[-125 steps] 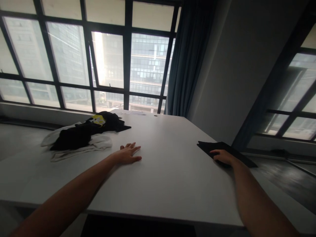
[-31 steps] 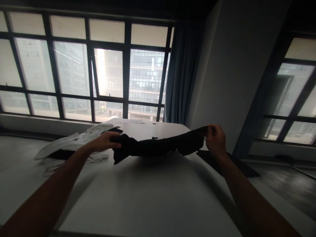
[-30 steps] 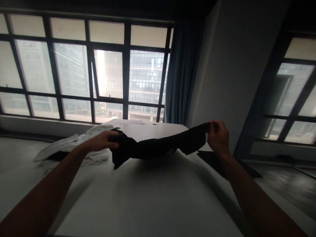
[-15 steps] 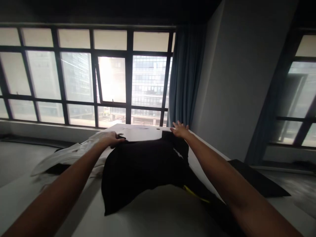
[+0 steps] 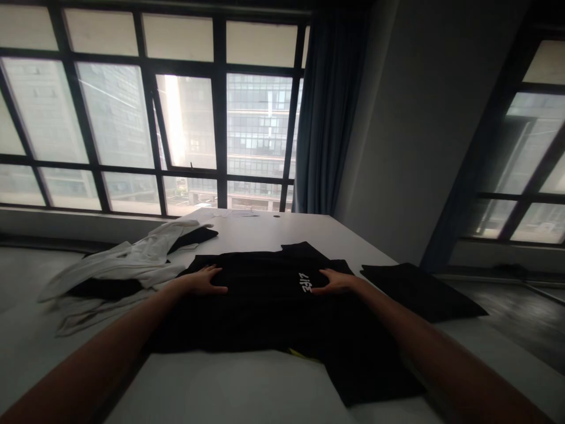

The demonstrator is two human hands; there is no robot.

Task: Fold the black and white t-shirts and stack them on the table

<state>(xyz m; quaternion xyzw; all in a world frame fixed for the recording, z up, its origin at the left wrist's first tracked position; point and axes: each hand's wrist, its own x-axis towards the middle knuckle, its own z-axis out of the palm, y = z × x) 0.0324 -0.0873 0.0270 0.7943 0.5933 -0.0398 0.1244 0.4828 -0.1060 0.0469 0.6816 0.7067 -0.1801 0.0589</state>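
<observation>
A black T-shirt (image 5: 265, 306) with small white lettering lies spread on the white table (image 5: 229, 388) in front of me. My left hand (image 5: 203, 281) rests flat on its left part, fingers stretched out. My right hand (image 5: 336, 282) lies flat on the cloth just right of the white lettering, fingers also extended. Neither hand holds anything. A bit of yellow shows under the shirt's near edge.
A heap of white and black clothes (image 5: 128, 265) lies to the left on the table. A folded black garment (image 5: 419, 288) sits near the table's right edge. Sheets of paper (image 5: 241, 213) lie at the far end. Beyond are large windows and a blue curtain (image 5: 326, 112).
Earlier I held the black shirt stretched in the air between both hands. It then dropped onto the table, and my hands have slid back toward me over the cloth.
</observation>
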